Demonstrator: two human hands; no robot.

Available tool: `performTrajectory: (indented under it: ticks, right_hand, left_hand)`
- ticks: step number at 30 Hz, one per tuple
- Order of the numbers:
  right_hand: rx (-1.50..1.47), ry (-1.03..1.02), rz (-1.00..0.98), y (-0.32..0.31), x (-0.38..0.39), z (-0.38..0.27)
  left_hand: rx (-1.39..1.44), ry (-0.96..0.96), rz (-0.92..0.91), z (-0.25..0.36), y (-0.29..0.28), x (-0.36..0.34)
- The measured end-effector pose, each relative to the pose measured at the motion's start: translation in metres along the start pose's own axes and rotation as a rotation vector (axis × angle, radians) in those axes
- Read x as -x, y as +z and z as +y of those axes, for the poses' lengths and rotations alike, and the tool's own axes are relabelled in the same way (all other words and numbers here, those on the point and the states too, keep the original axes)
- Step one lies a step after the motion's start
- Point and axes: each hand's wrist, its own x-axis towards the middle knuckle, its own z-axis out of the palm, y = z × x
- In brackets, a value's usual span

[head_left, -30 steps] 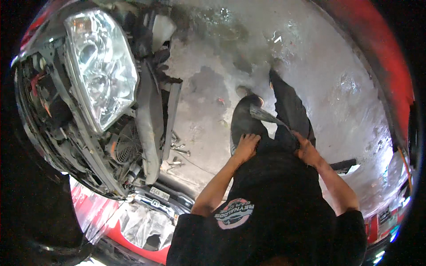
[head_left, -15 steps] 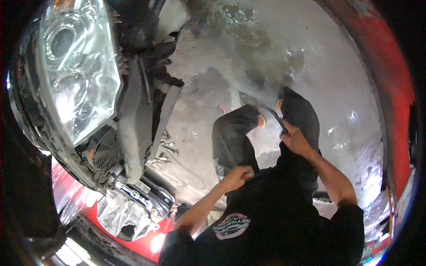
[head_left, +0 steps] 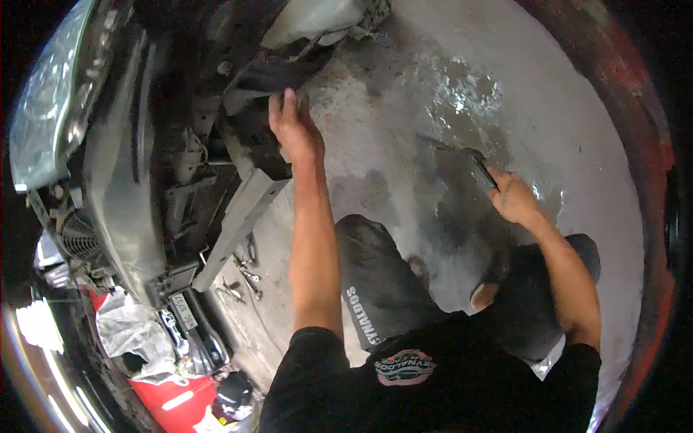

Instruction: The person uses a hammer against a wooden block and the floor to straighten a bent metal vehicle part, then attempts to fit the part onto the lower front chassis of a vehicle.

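My left hand (head_left: 294, 133) reaches up to the exposed front of a car, its fingers stretched out against or just beside a dark curved panel (head_left: 278, 79); whether they touch is hard to tell. Below that hand, a bare metal beam (head_left: 242, 220) juts out at a slant. Over on the right, my right hand (head_left: 514, 198) is closed round the black handle of a long tool (head_left: 478, 167). Its thin, flat-looking end points left above the floor, too blurred to name the kind.
Several hand tools (head_left: 242, 281) lie on the concrete floor (head_left: 364, 144) beside the car. The headlight (head_left: 47, 108) is at the far left, and wet patches (head_left: 465, 94) shine ahead. A pale bumper piece (head_left: 310, 22) hangs at the top. A red surface (head_left: 653, 144) borders the right.
My left hand has risen from my lap to the car's dark panel. My right hand has moved right and a little up with the tool. My view has shifted lower along the car.
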Motion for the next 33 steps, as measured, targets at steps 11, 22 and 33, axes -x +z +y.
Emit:
performTrajectory:
  ticks: [11,22,33]
  right_hand:
    - [-0.108,-0.072,0.072,-0.043,0.005,-0.017]
    - [-0.222,-0.315,0.430,-0.019,0.002,-0.036]
    - [0.024,-0.467,0.304,-0.002,-0.015,-0.067]
  left_hand:
    - [-0.221,0.163,0.043,-0.066,-0.015,-0.046]
    - [-0.246,0.227,-0.053,-0.055,0.006,-0.023]
    - [0.299,-0.364,-0.245,-0.026,0.042,0.139]
